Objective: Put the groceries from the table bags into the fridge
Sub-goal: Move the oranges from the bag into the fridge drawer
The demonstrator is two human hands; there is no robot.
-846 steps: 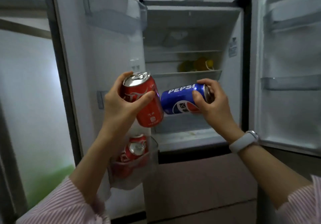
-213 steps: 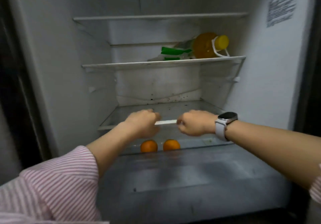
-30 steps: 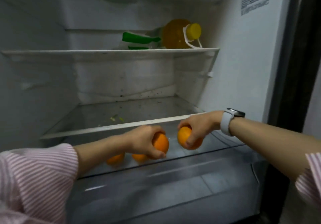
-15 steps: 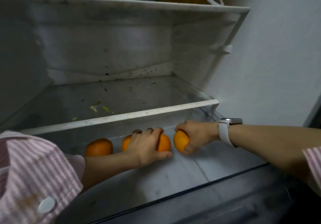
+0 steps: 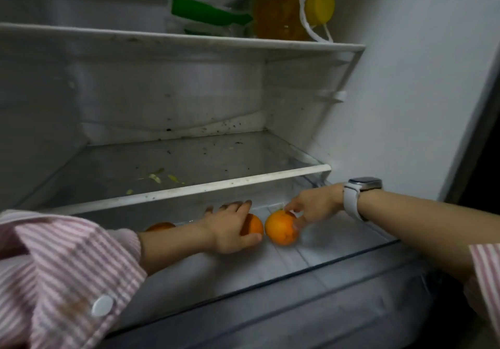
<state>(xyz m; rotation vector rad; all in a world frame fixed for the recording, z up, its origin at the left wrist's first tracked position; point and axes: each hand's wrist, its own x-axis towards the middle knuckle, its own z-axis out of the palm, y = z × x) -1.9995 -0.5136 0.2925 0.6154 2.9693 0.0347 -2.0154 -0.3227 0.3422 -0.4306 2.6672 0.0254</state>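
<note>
A: L hand [image 5: 230,229] – what's it doing?
B: Reaching into the fridge's bottom compartment [image 5: 338,251], under the glass shelf [image 5: 189,190]. Fingers [image 5: 238,206] curled over the top of an orange [image 5: 253,225], thumb hooked round its front – it grips that one

A: And the R hand [image 5: 315,208]?
B: Same compartment, on the right. Its fingers are bent down onto the top of a second orange [image 5: 281,228], thumb against the orange's right side, so it pinches it loosely. That orange sits on the compartment floor, just beside the L one, nearly touching

A: Any other fruit?
B: A third orange [image 5: 159,226], behind the L forearm, well left of the L fingers, mostly hidden by the arm

A: What's above the fingers?
B: Glass shelf w/ a white front edge, a few green scraps [image 5: 155,178] and dark specks on it. Higher up, an upper shelf [image 5: 189,40] carrying a bottle of orange-yellow liquid [image 5: 281,13] lying on its side, yellow cap [image 5: 322,3] pointing right, white loop handle. A green-and-clear pack [image 5: 208,17] lies left of it; can't tell what it holds

A: Wrists?
B: White-strap watch [image 5: 357,194] on the R wrist. Pink-striped sleeve [image 5: 67,273] w/ a white button on the L arm
</note>
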